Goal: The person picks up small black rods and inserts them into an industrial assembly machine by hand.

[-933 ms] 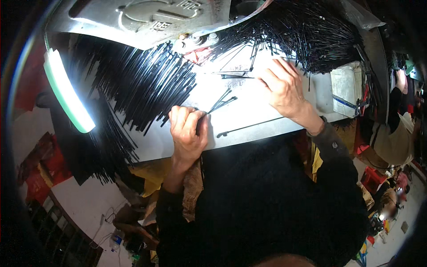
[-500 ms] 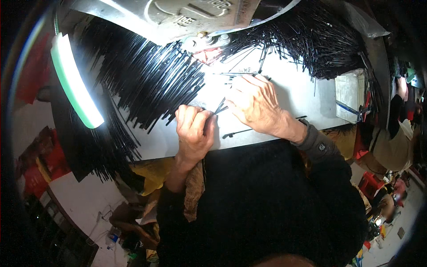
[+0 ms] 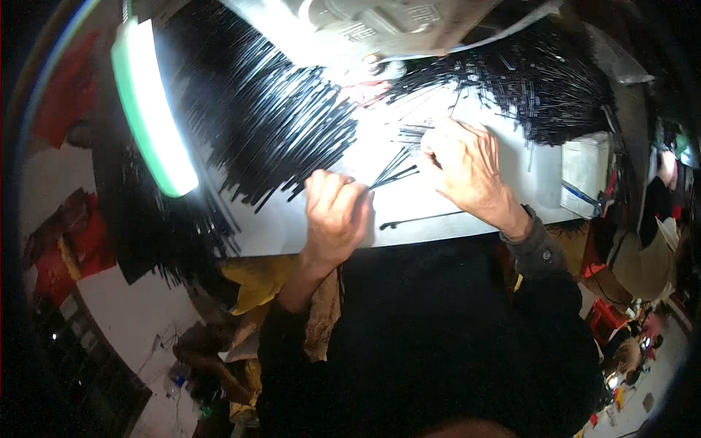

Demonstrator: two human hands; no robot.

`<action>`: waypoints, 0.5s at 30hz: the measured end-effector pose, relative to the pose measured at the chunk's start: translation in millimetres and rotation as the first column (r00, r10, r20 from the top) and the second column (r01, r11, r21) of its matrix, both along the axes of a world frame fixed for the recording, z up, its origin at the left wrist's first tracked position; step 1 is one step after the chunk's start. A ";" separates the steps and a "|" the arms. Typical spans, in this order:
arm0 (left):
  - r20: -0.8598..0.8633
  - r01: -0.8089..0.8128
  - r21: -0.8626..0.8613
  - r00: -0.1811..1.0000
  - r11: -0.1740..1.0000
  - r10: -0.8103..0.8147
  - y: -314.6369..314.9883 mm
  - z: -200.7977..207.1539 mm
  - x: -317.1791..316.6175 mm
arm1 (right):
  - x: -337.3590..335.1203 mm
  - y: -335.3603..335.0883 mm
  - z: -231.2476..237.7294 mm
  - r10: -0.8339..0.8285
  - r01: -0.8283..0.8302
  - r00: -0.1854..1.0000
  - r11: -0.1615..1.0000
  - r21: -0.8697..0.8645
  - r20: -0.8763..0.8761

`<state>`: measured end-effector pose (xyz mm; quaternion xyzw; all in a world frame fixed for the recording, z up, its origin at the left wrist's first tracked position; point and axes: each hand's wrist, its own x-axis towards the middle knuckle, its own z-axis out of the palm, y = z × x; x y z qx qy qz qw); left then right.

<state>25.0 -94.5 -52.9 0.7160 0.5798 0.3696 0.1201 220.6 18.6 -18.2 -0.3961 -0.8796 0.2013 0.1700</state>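
Black strips [image 3: 382, 179] fan rightward, left hand [image 3: 336, 212] clenched around them — right hand [image 3: 469, 162], grip unclear.

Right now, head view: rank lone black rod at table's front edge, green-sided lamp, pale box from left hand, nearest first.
1. Lone black rod: just right of left hand.
2. Green-sided lamp: left.
3. Pale box: far right.

A lit green-edged lamp [image 3: 157, 109] left of a grey metal casing [image 3: 387, 28], a pale box [image 3: 580, 166] toward the right.
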 end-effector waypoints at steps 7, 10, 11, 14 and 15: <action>-0.018 -0.041 0.004 0.999 0.999 0.041 -5.5 9.9 -2.9 | 22.9 3.6 4.1 -0.065 0.065 0.998 0.998 0.021 0.027; -0.027 -0.055 0.013 0.998 0.998 0.056 -4.5 7.6 -0.9 | 9.9 -2.2 2.8 -0.010 0.016 0.995 0.998 0.065 -0.094; -0.034 -0.057 0.012 0.998 0.998 0.058 -6.2 7.5 -0.5 | 5.5 -4.7 1.0 -0.031 0.044 0.985 0.996 0.072 -0.167; -0.056 -0.080 0.001 0.995 0.997 0.080 -7.9 7.5 0.7 | 0.6 -11.3 3.6 -0.086 0.039 0.957 0.985 -0.170 -0.277; -0.064 -0.081 0.013 0.995 0.997 0.082 -7.6 7.9 0.7 | -1.1 -11.9 2.3 -0.087 0.040 0.957 0.984 -0.173 -0.277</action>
